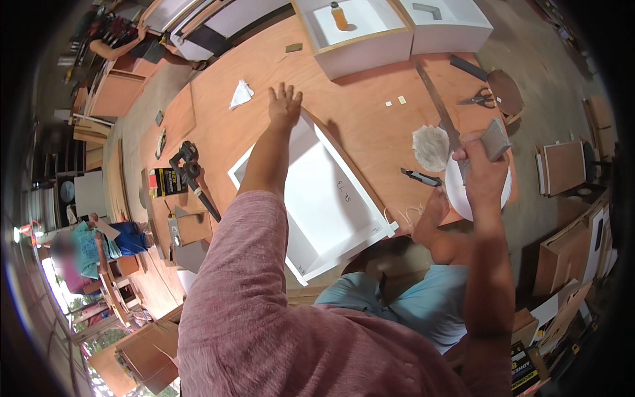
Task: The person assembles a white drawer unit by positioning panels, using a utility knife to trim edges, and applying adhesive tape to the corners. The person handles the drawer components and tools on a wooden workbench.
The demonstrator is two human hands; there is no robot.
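Our left hand (284, 104) lies flat, fingers spread apart, on the far corner of the white drawer box (322, 198), which sits open and bare on the tabletop (370, 119). Our right hand (481, 173) has its fingers clamped on a grey block (495, 139). Farther off, another white box (354, 32) holds an orange bottle (338, 16)

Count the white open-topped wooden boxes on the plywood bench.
3: one white open-topped wooden box under the left hand, two side by side at the bench's far end. Others may be hidden.
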